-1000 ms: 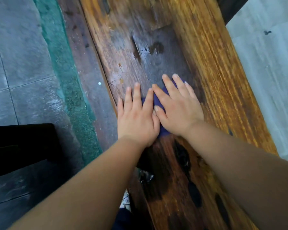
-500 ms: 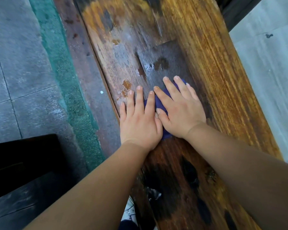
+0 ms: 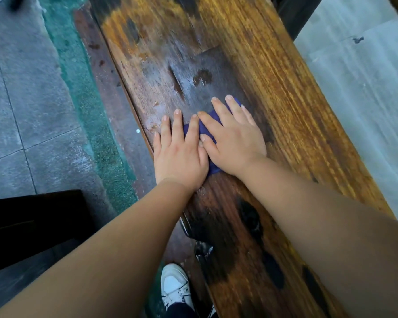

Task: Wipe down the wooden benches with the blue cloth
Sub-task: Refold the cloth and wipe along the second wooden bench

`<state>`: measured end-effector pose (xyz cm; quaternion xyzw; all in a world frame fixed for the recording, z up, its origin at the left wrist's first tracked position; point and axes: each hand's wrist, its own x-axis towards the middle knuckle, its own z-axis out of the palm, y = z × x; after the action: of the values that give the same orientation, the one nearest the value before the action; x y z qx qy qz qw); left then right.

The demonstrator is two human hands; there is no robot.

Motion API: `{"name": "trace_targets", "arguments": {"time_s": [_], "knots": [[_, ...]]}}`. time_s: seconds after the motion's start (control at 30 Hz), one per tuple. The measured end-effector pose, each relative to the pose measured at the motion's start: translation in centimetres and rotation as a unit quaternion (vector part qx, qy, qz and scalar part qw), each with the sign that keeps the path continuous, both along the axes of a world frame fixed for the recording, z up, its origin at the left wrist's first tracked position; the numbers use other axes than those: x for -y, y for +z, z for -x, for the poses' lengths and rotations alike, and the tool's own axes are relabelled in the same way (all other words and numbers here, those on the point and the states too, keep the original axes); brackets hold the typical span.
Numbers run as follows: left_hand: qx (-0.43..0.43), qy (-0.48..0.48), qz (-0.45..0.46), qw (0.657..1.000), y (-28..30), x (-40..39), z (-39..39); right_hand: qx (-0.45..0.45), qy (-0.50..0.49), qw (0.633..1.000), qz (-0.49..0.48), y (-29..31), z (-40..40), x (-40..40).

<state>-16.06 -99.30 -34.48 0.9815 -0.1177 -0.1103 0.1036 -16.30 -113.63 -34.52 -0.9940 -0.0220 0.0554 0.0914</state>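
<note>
A long wooden bench (image 3: 274, 76), worn and dark-stained, runs away from me up the frame. The blue cloth (image 3: 204, 129) lies flat on its left half, mostly hidden; only bits show between my fingers and below my palms. My left hand (image 3: 178, 157) presses flat on the cloth's left part, fingers spread and reaching onto the wood near the bench's left edge. My right hand (image 3: 234, 143) lies flat on the cloth's right part, its thumb touching my left index finger. A damp, greyish rectangle marks the wood just beyond my fingertips.
Left of the bench are a reddish strip, a green strip (image 3: 90, 115) and grey floor tiles (image 3: 21, 111). A black object (image 3: 32, 221) sits at lower left. My white shoe (image 3: 175, 285) stands by the bench's near left edge. Pale floor (image 3: 365, 88) lies to the right.
Both hands have pushed the cloth a little farther along the bench, closer to the dark spot in the damp patch. The view has tipped down, bringing my shoe into sight.
</note>
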Motion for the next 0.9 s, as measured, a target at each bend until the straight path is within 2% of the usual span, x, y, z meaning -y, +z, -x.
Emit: {"name": "trace_targets", "arguments": {"time_s": [0.13, 0.43, 0.6, 0.73, 0.9], "knots": [[-0.003, -0.064, -0.015, 0.998, 0.3, 0.7, 3.0, -0.025, -0.095, 0.995, -0.001, 0.3, 5.6, -0.1], [-0.043, -0.166, -0.022, 0.985, 0.8, 2.7, 11.3, -0.08, -0.204, 0.976, 0.004, 1.5, 16.5, 0.4], [-0.038, -0.218, -0.029, 0.975, 0.8, 2.8, 9.2, -0.067, -0.173, 0.983, 0.001, 0.7, 15.1, 1.8], [-0.033, -0.202, -0.024, 0.979, 0.5, 3.4, 8.0, -0.041, -0.104, 0.994, 0.001, -0.2, 12.8, 3.7], [-0.017, -0.177, -0.012, 0.984, 0.9, 5.9, 2.6, -0.034, -0.121, 0.992, -0.002, -0.1, 7.3, 5.7]]}}
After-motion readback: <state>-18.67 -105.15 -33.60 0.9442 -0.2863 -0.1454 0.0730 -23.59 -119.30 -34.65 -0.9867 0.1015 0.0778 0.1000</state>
